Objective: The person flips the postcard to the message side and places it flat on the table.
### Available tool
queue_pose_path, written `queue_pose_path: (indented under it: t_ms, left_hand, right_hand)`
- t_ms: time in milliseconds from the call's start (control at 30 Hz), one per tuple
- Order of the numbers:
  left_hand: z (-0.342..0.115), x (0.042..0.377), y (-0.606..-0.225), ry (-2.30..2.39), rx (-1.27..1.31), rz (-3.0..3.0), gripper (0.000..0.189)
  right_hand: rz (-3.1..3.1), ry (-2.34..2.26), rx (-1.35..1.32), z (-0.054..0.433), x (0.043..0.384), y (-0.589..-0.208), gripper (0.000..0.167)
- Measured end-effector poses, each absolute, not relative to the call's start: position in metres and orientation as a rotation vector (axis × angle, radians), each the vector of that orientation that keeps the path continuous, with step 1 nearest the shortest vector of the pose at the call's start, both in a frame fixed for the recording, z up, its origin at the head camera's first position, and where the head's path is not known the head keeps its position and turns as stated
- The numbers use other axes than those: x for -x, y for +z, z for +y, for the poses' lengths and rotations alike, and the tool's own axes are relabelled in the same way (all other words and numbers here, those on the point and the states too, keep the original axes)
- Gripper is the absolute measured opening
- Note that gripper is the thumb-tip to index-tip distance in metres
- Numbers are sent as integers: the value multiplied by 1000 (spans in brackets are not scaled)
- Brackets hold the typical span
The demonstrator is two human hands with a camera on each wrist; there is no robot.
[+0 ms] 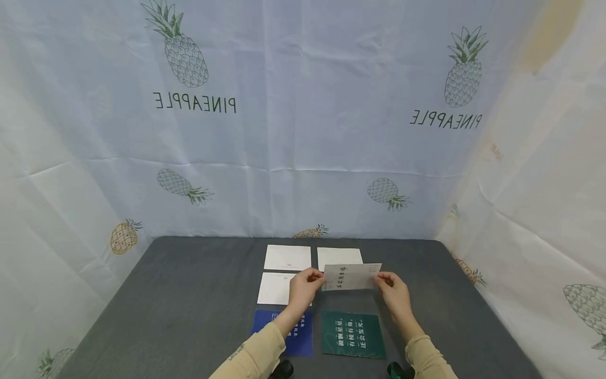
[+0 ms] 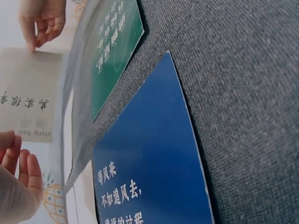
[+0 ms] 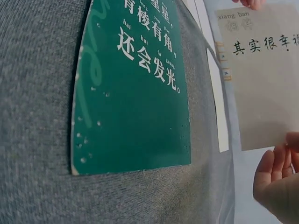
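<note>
From where I'm standing, a person in pale yellow sleeves point(image 1: 258, 350) is holding a printed card point(image 1: 356, 279) up above the dark grey table point(image 1: 189, 305), one hand at either end. The left hand point(image 1: 303, 289) is pinching the card's left edge between thumb and fingers; the right hand point(image 1: 395, 297) is gripping the opposite edge the same way, so neither hand is free. The card is hanging in the air with its written face turned back toward the person — a line of dark handwritten-style characters is running across it, with paler ones and the small letters "xiang ban" near the left hand's end. Behind it, an upper right white card point(image 1: 338, 255) is lying on the table, its lower edge partly hidden by the raised one. An upper left white card point(image 1: 288, 258) is lying just beside that, and a lower left white card point(image 1: 272, 288) is resting below it, partly covered by the left hand. Nearer the person, a blue card point(image 1: 302, 345) with white characters is lying partly under view of the left forearm, and a green card point(image 1: 352, 347), also with white characters, is lying to its right — a strip of table is showing between them. A pale curtain point(image 1: 326, 131) printed with pineapples is hanging behind the table.
</note>
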State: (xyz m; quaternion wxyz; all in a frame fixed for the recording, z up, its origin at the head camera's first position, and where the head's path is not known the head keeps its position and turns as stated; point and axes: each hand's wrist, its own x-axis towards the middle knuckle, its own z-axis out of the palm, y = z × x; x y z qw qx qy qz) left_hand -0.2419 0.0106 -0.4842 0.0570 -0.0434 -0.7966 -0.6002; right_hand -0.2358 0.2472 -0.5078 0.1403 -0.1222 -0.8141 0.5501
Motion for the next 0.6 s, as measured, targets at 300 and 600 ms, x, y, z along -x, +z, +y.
queue_pose_path:
  t_ms: [300,600]
  left_hand:
    - [9,245,-488,-1795,114,-2421,23]
    - [8,245,-495,-1727,209,-2465,15]
  right_hand:
    - [-2273,1802,373,247,229,-500,41]
    - [-2334,1827,471,243,225,-491,38]
